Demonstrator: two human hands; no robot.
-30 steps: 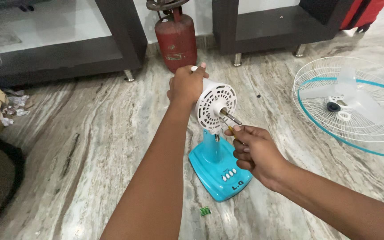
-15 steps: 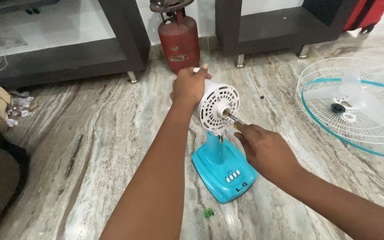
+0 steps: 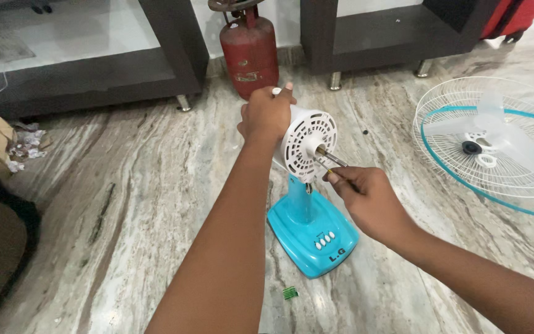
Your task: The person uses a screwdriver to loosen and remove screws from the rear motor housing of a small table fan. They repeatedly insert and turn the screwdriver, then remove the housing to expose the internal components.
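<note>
While hands (image 3: 267, 114) grip motor housing (image 3: 307, 143), fan guard (image 3: 440, 102) cradles blades (image 3: 502, 133).

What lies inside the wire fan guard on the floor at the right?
Inside the white wire guard with its blue ring lie the translucent fan blades, a dark hub and a small white ring. The floor shows through the wires; the guard's right part is out of frame.

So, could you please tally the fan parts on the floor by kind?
Stand with motor housing, steadied by the left hand: 1
Wire guard: 1
Clear blade: 1
Total: 3
The right hand holds a screwdriver against the housing.
</note>
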